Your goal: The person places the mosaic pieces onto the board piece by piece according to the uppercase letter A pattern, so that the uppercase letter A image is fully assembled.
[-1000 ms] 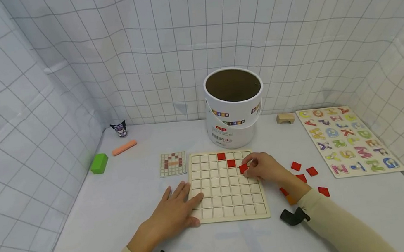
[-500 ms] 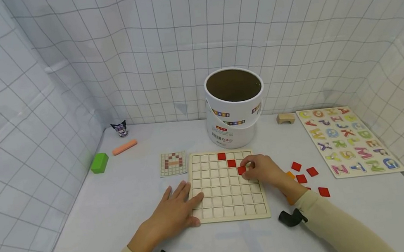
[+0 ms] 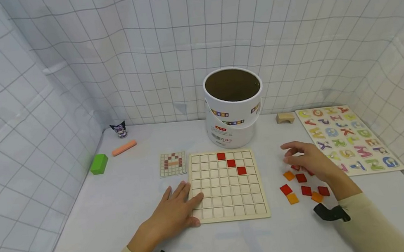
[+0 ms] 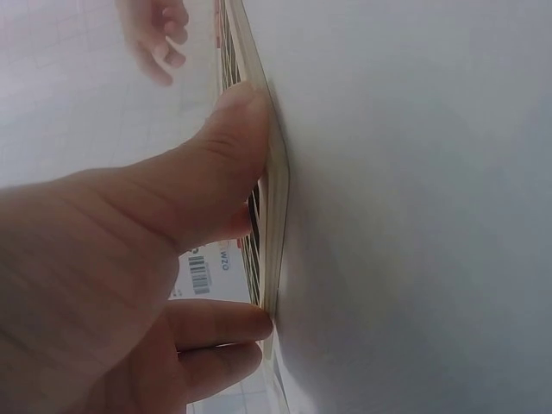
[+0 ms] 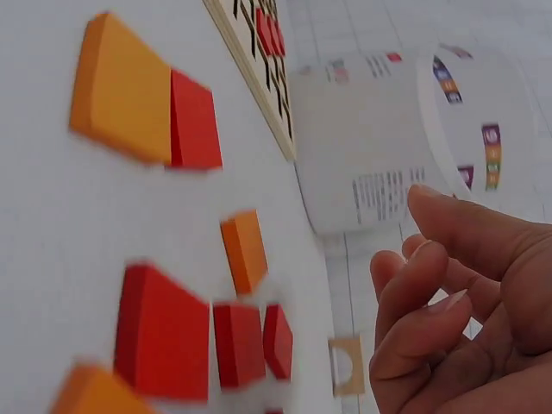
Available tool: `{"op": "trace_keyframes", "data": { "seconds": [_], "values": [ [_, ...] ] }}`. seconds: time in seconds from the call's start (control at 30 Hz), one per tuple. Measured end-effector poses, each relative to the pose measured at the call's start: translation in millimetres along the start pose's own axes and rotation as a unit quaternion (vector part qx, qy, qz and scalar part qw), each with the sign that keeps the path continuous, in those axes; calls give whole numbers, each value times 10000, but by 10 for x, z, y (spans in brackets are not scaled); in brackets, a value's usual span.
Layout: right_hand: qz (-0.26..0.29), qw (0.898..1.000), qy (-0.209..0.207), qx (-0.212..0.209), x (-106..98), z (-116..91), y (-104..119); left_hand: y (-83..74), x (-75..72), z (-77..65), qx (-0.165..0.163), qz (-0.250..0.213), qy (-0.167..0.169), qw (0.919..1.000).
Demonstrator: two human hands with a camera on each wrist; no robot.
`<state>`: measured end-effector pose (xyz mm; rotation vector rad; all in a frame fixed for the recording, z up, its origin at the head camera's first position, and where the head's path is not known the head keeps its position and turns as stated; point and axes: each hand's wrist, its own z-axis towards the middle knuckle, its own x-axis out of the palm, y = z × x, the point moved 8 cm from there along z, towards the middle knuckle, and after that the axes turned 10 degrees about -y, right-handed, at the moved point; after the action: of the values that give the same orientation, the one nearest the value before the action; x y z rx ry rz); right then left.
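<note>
A wooden grid board (image 3: pixel 229 200) lies flat on the table, with three red square tiles (image 3: pixel 241 170) set diagonally in its upper right cells. My left hand (image 3: pixel 170 212) rests with spread fingers on the board's left edge; in the left wrist view its thumb (image 4: pixel 233 129) presses on the edge. To the right of the board, my right hand (image 3: pixel 308 159) hovers over loose red tiles (image 3: pixel 301 178) and orange tiles (image 3: pixel 292 198). Its fingers are loosely bent and hold nothing, as the right wrist view shows. Part of the red tiles is hidden under that hand.
A small pattern card (image 3: pixel 172 164) lies left of the board. Behind stands a white bucket (image 3: pixel 230 133). An alphabet board (image 3: pixel 363 145) and a wooden arch block (image 3: pixel 285 117) are at right; a green block (image 3: pixel 99 164), an orange stick (image 3: pixel 124 147) and a figurine (image 3: pixel 120 130) at left.
My right hand has set a red tile into a cell, let go of it and moved right over the loose tiles. My left hand has stayed in place.
</note>
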<state>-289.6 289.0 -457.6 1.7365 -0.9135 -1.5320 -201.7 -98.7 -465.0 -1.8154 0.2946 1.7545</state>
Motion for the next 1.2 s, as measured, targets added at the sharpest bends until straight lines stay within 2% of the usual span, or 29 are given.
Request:
{"op": "trace_keyframes", "data": {
  "seconds": [0.17, 0.33, 0.47, 0.67, 1.2],
  "values": [
    [-37, 9993, -174, 339, -403, -140, -305, -3, -7, -8, 2, -39, -14, 10000],
    [-288, 9978, -186, 570, -548, -230, -575, -3, -11, -13, 21, -71, -45, 10000],
    [-516, 9968, -171, 592, -536, -284, -677, -1, -16, -12, 36, -84, -26, 10000],
    [-713, 9957, -199, 550, -457, -328, -716, -18, -63, 0, 25, -120, 7, 9999],
    [-1253, 9900, -419, 494, -370, -337, -639, -22, -41, -23, 64, -127, -30, 9999]
  ]
}}
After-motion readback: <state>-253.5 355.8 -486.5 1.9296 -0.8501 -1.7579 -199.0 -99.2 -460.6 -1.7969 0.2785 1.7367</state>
